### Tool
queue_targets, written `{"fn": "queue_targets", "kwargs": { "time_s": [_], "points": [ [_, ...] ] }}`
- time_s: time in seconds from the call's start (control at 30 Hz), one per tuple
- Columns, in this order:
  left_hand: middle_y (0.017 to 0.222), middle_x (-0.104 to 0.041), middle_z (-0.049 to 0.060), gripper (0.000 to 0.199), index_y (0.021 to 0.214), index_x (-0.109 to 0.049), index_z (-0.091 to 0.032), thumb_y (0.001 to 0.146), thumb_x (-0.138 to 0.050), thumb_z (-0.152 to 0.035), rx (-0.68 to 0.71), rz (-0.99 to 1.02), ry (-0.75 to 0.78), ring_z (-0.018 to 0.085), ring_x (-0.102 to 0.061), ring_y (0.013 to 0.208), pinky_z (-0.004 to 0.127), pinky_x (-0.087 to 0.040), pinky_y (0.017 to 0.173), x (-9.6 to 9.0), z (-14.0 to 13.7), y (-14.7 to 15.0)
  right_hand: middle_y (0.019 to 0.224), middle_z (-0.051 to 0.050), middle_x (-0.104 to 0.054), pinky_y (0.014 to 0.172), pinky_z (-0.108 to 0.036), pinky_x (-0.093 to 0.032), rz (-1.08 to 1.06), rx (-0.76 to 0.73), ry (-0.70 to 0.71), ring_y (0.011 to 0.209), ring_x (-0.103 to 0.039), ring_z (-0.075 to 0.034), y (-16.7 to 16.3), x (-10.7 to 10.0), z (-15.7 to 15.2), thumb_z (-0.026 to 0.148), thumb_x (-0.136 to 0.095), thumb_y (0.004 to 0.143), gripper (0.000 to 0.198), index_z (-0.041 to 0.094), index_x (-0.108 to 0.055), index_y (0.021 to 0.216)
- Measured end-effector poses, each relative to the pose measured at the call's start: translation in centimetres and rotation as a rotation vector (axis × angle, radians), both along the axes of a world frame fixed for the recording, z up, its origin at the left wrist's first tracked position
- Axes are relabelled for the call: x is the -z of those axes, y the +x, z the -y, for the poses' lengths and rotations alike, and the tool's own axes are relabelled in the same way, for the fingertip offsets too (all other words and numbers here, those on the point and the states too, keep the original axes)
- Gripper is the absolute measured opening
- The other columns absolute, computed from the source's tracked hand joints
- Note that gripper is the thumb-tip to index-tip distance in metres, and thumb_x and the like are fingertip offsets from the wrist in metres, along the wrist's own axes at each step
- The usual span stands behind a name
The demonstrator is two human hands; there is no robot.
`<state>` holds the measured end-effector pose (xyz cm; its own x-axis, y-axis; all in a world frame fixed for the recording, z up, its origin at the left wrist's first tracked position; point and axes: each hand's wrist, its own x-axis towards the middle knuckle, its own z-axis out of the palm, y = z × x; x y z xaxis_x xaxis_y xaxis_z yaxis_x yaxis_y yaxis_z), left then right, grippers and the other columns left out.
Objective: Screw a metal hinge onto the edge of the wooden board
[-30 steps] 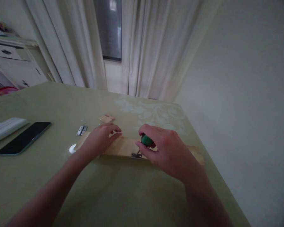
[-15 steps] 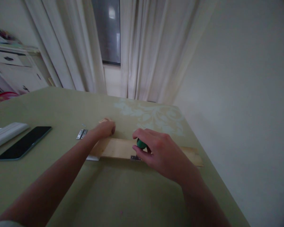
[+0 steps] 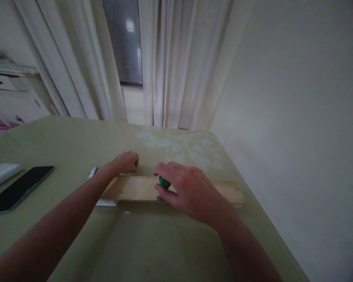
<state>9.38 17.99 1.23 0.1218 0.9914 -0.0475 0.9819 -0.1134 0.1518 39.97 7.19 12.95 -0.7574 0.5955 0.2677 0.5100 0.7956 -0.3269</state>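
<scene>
A pale wooden board (image 3: 138,188) lies across the table, raised on white supports (image 3: 107,203) near its ends. My right hand (image 3: 188,188) is closed around the round green handle of a screwdriver (image 3: 164,181), held upright over the board; its shaft and tip are hidden by my fingers. Below it, part of a metal hinge (image 3: 160,199) shows at the board's near edge. My left hand (image 3: 128,161) is curled into a fist by the board's far edge, and what it holds, if anything, is hidden. Its forearm crosses the board's left end.
Another metal hinge (image 3: 93,172) lies left of the board, partly behind my left forearm. Further left are a dark phone (image 3: 20,188) and a white case-like object (image 3: 2,173). A wall (image 3: 297,137) runs along the right side of the green table (image 3: 153,243).
My view has shifted, so the table items appear further left and slightly lower. My left fist has turned a little, and its forearm now covers more of the loose hinge. My right hand keeps its grip.
</scene>
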Motion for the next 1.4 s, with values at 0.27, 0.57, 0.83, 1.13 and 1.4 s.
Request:
{"fn": "queue_targets", "kwargs": {
  "time_s": [0.27, 0.57, 0.83, 1.13, 1.4],
  "points": [
    [0.11, -0.083, 0.006, 0.025, 0.125, -0.077, -0.021, 0.111, -0.059, -0.031, -0.007, 0.474, 0.715, 0.014, -0.065, 0.071, 0.027, -0.058, 0.075, -1.0, 10.2, 4.5, 0.112, -0.003, -0.077, 0.082, -0.032, -0.046, 0.011, 0.016, 0.002, 0.098, -0.073, -0.021, -0.1, 0.0, 0.0, 0.027, -0.065, 0.108, 0.018, 0.026, -0.065, 0.127],
    [0.096, -0.084, 0.002, 0.016, 0.104, -0.077, -0.022, 0.107, -0.065, -0.013, 0.281, 0.592, 0.948, 0.017, -0.076, 0.086, 0.027, -0.059, 0.081, 1.7, 13.0, 8.1, 0.108, 0.0, -0.077, 0.081, -0.029, -0.044, -0.03, 0.013, -0.012, 0.096, -0.072, -0.018, -0.6, 0.5, -0.5, 0.028, -0.067, 0.107, 0.013, 0.027, -0.064, 0.12],
    [0.08, -0.079, -0.002, 0.011, 0.099, -0.083, -0.025, 0.103, -0.074, -0.027, 0.219, 0.775, 0.654, 0.013, -0.064, 0.065, 0.023, -0.051, 0.064, 1.2, 13.0, 7.2, 0.096, 0.002, -0.07, 0.075, -0.029, -0.041, -0.023, 0.043, -0.006, 0.078, -0.061, -0.015, 0.1, 0.2, -0.9, 0.027, -0.071, 0.105, 0.012, 0.025, -0.063, 0.112],
    [0.068, -0.072, 0.001, 0.029, 0.093, -0.086, -0.021, 0.096, -0.076, -0.048, 0.105, 0.959, 0.148, 0.013, -0.051, 0.058, 0.024, -0.036, 0.056, 2.1, 12.5, 6.0, 0.094, 0.004, -0.068, 0.073, -0.028, -0.04, -0.053, 0.072, -0.035, 0.076, -0.06, -0.013, 0.8, 0.3, -1.3, 0.024, -0.075, 0.102, 0.017, 0.025, -0.062, 0.114],
    [0.079, -0.076, 0.001, 0.019, 0.087, -0.084, -0.023, 0.098, -0.071, -0.032, 0.182, 0.903, 0.143, 0.015, -0.062, 0.072, 0.025, -0.043, 0.067, 2.5, 13.3, 7.9, 0.096, 0.003, -0.07, 0.073, -0.028, -0.042, -0.065, 0.048, -0.026, 0.075, -0.06, -0.013, 0.8, 0.2, -1.2, 0.023, -0.074, 0.102, 0.016, 0.025, -0.063, 0.114]
  ]
}}
